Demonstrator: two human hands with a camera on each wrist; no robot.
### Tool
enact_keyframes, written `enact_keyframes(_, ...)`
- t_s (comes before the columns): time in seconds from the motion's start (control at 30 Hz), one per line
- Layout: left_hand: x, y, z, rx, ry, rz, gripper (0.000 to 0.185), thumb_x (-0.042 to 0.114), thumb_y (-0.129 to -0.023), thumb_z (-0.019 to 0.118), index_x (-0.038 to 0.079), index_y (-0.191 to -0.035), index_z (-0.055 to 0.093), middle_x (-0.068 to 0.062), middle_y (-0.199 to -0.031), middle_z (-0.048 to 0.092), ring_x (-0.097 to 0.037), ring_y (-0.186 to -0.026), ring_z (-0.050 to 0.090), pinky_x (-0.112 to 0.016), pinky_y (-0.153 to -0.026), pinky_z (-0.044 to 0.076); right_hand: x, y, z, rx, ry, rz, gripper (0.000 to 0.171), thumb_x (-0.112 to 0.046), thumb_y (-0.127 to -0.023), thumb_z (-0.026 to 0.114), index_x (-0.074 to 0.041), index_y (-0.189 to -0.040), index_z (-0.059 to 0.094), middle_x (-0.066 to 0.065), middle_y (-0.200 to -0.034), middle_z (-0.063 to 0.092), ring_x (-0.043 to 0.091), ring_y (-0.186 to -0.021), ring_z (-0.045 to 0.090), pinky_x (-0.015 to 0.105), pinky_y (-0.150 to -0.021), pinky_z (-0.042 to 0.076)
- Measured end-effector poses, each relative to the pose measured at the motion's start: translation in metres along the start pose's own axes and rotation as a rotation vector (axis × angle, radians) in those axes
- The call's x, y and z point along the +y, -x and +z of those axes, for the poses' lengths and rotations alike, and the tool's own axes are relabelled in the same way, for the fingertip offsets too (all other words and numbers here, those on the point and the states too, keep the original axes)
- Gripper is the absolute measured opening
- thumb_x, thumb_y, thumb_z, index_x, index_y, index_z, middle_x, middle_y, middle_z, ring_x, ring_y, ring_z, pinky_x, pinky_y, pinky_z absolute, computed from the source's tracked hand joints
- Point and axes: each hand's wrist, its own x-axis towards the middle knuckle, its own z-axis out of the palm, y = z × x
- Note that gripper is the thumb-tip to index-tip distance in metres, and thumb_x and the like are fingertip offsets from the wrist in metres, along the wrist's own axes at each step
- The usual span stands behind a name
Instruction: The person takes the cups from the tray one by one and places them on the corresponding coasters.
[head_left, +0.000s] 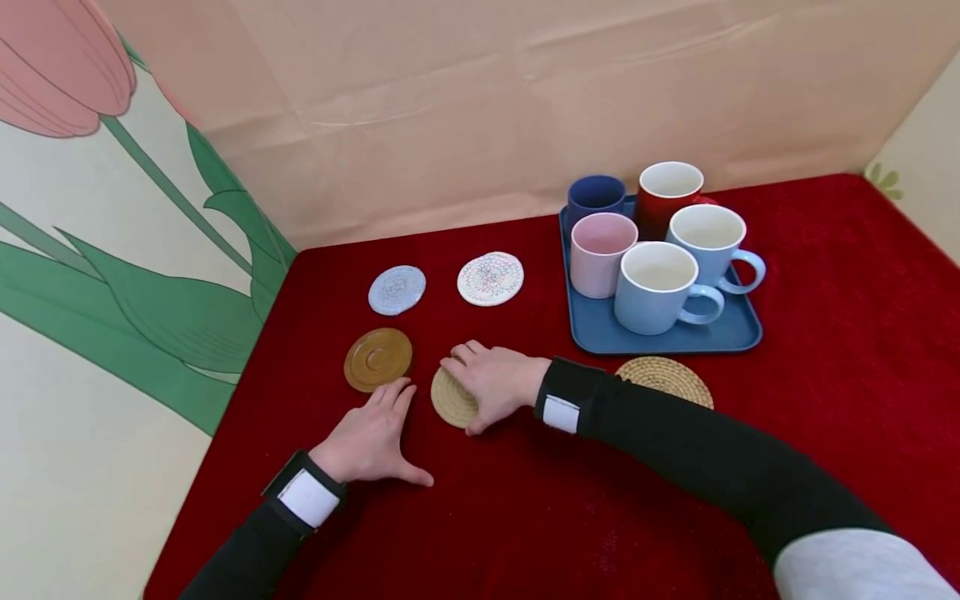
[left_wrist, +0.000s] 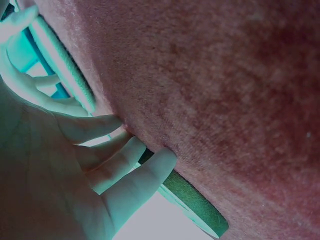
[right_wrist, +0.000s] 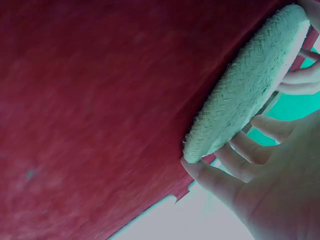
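My right hand (head_left: pixel 491 385) lies over a small round woven coaster (head_left: pixel 450 400) on the red cloth, with fingers and thumb curled round its rim. The right wrist view shows the fingertips (right_wrist: pixel 200 172) against the braided edge of that coaster (right_wrist: pixel 250 80). My left hand (head_left: pixel 373 433) rests flat on the cloth just left of it, fingers straight and holding nothing. Its fingertips (left_wrist: pixel 160 160) reach almost to a brown wooden coaster (head_left: pixel 378 359), whose edge (left_wrist: pixel 192 202) shows in the left wrist view.
A blue-grey coaster (head_left: pixel 397 289) and a white patterned coaster (head_left: pixel 491 278) lie farther back. A larger woven mat (head_left: pixel 664 379) lies in front of a blue tray (head_left: pixel 738 333) holding several mugs. Paper walls stand at the left and the back.
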Motion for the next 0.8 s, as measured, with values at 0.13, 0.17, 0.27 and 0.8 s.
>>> enact_keyframes(0.13, 0.000, 0.000, 0.000, 0.002, 0.005, 0.004, 0.124, 0.075, -0.058, 0.076, -0.003, -0.146, 0.035, -0.020, -0.149, 0.034, -0.032, -0.135, 0.035, -0.043, -0.091, 0.049, 0.007, 0.003, -0.002, 0.011, -0.020, 0.011, 0.099, -0.058, -0.078, 0.072, -0.006, -0.151, 0.029, 0.012, -0.146, 0.035, 0.024, -0.130, 0.034, 0.036, -0.098, 0.042)
enact_keyframes(0.17, 0.000, 0.000, 0.000, 0.001, 0.008, 0.003, 0.124, 0.074, -0.058, 0.076, -0.003, -0.146, 0.035, -0.020, -0.149, 0.034, -0.032, -0.135, 0.035, -0.043, -0.091, 0.049, 0.009, 0.003, -0.002, 0.013, -0.025, 0.012, 0.099, -0.058, -0.078, 0.072, -0.006, -0.150, 0.029, 0.013, -0.146, 0.035, 0.025, -0.130, 0.034, 0.037, -0.099, 0.042)
enact_keyframes(0.27, 0.000, 0.000, -0.001, -0.004, 0.012, 0.006, 0.123, 0.074, -0.058, 0.076, -0.003, -0.146, 0.035, -0.020, -0.149, 0.033, -0.032, -0.135, 0.034, -0.042, -0.092, 0.049, 0.014, 0.004, -0.003, 0.017, -0.043, 0.016, 0.098, -0.056, -0.078, 0.072, -0.005, -0.150, 0.029, 0.014, -0.146, 0.035, 0.027, -0.131, 0.033, 0.038, -0.100, 0.040)
enact_keyframes(0.8, 0.001, 0.001, 0.000, 0.008, 0.006, -0.001, 0.121, 0.072, -0.059, 0.077, -0.001, -0.146, 0.037, -0.019, -0.149, 0.035, -0.031, -0.133, 0.037, -0.044, -0.091, 0.049, 0.032, 0.002, -0.003, 0.047, -0.076, 0.064, 0.099, -0.055, -0.078, 0.072, -0.003, -0.150, 0.028, 0.016, -0.146, 0.034, 0.028, -0.130, 0.033, 0.038, -0.103, 0.037)
